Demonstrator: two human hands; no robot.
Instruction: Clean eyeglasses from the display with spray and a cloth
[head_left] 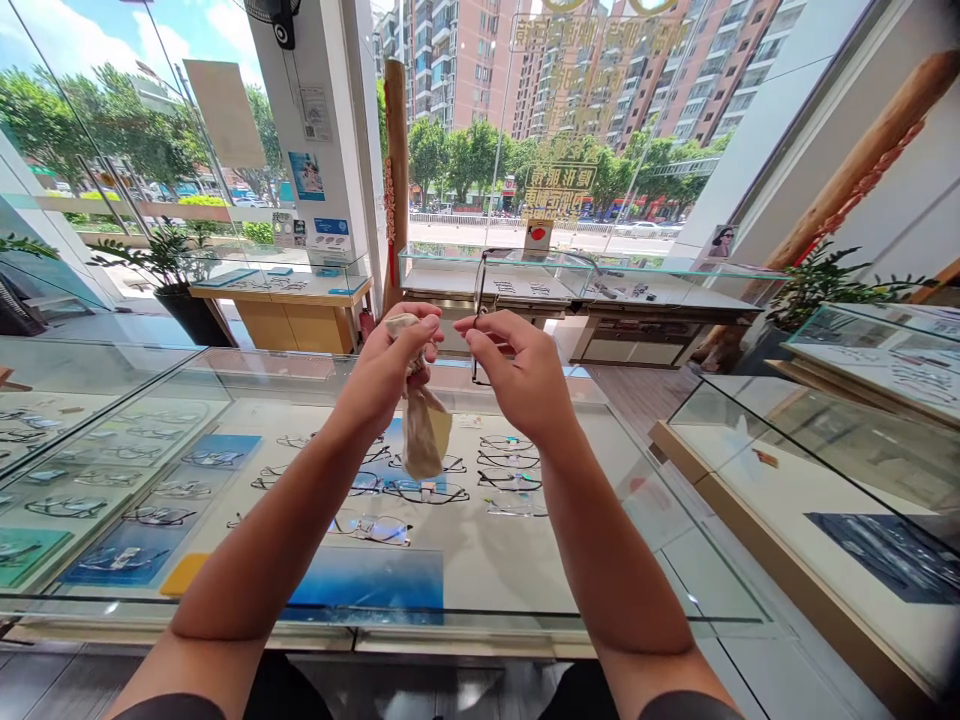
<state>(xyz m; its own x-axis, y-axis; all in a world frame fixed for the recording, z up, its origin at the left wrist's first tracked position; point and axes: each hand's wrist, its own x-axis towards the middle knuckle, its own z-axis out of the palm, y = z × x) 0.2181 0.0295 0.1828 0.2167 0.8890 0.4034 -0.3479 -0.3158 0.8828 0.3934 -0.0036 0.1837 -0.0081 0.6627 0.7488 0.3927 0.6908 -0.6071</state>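
My left hand is closed around a crumpled cream cloth, whose loose end hangs below the fingers. A short gap to the right, my right hand pinches a pair of dark-framed eyeglasses by thumb and fingertips. The glasses are held upright, seen nearly edge-on, and partly hidden behind the fingers. Both hands are raised above a glass display case. The cloth and the glasses are apart.
Under the glass lie several rows of eyeglasses and a blue panel. Another glass case stands at the right. Farther off are window-side cases, a wooden post and a potted plant.
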